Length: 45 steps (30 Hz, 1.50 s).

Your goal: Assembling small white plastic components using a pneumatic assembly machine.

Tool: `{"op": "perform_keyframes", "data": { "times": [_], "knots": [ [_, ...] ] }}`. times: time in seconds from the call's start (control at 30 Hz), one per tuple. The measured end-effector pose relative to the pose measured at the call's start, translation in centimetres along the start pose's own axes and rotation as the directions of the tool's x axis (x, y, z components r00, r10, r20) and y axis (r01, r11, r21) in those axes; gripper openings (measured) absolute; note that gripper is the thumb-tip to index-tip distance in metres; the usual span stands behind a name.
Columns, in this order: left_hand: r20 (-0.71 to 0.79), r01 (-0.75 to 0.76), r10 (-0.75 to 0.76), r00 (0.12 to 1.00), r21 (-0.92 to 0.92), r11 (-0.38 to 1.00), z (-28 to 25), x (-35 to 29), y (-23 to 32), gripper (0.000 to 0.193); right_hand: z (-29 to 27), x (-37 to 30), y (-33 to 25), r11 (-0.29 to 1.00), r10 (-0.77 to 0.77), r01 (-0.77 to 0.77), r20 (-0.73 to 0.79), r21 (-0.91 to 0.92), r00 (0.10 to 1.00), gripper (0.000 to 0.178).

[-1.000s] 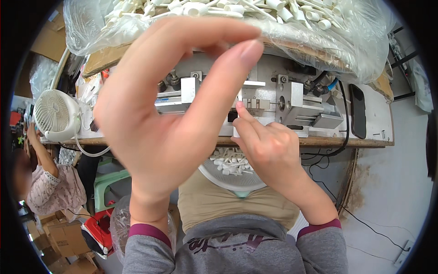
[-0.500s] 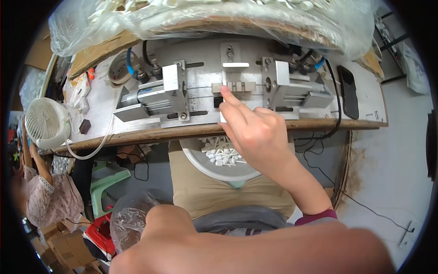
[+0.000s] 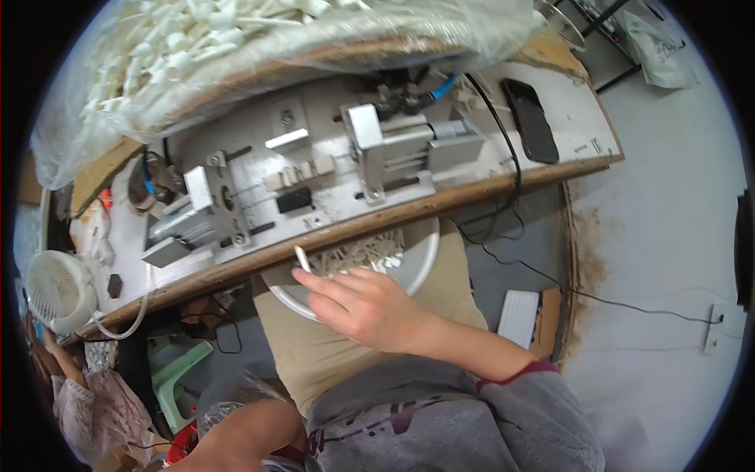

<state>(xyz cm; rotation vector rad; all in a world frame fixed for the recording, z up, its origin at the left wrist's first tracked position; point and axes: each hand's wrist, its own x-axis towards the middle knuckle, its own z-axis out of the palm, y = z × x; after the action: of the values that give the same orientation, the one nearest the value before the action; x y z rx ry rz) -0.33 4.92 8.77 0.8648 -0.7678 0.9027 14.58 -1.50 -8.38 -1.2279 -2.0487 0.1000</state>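
My right hand (image 3: 362, 307) hovers over a white bowl (image 3: 421, 263) that rests on my lap below the bench edge. Its fingertips pinch a small white plastic piece (image 3: 303, 258), held upright just under the wooden bench edge. Several more white pieces (image 3: 366, 252) lie in the bowl. On the bench above stands a grey metal jig (image 3: 314, 181) with two upright clamp blocks and small parts on its middle rail. Only my left forearm (image 3: 244, 433) shows at the lower edge; that hand is out of the picture.
A big clear bag of white plastic parts (image 3: 236, 39) fills the back of the bench. A black phone (image 3: 531, 118) lies at the right end, and a small white fan (image 3: 59, 291) stands at the left. Cables hang to the floor. Another person (image 3: 94, 393) sits at the lower left.
My right hand has drawn back from the jig's middle rail down to the bowl and now pinches a white piece. My left hand, raised before the camera earlier, has dropped out of view.
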Motion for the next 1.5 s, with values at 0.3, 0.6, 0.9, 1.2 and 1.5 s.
{"op": "perform_keyframes", "data": {
  "times": [0.3,0.6,0.9,1.2,1.5],
  "knots": [
    [-0.090,0.265,-0.291,0.953,0.714,0.648,-1.0,-3.1,-1.0,0.028,-3.3,1.0,-0.7,0.985,0.087,-0.109,0.158,0.134,0.984,0.027],
    [-0.087,-0.009,0.316,0.945,0.957,0.290,2.5,-7.4,-5.2,0.045,-8.6,4.3,-6.3,0.561,0.024,0.498,-0.615,0.661,0.788,0.023],
    [0.046,-0.100,0.333,0.942,0.984,0.146,2.3,-9.1,-6.3,0.046,-7.9,3.3,-6.7,0.414,-0.019,0.618,-0.672,0.668,0.740,0.024],
    [0.127,-0.143,0.302,0.945,0.989,0.030,0.7,-11.5,-7.2,0.051,-4.4,-0.5,-5.7,0.097,-0.132,0.705,-0.693,0.703,0.709,0.026],
    [0.171,-0.141,0.208,0.963,0.978,-0.151,-1.4,-14.8,-6.1,0.059,-3.6,-0.8,-4.9,-0.315,-0.282,0.643,-0.716,0.698,0.638,0.028]
  ]
}}
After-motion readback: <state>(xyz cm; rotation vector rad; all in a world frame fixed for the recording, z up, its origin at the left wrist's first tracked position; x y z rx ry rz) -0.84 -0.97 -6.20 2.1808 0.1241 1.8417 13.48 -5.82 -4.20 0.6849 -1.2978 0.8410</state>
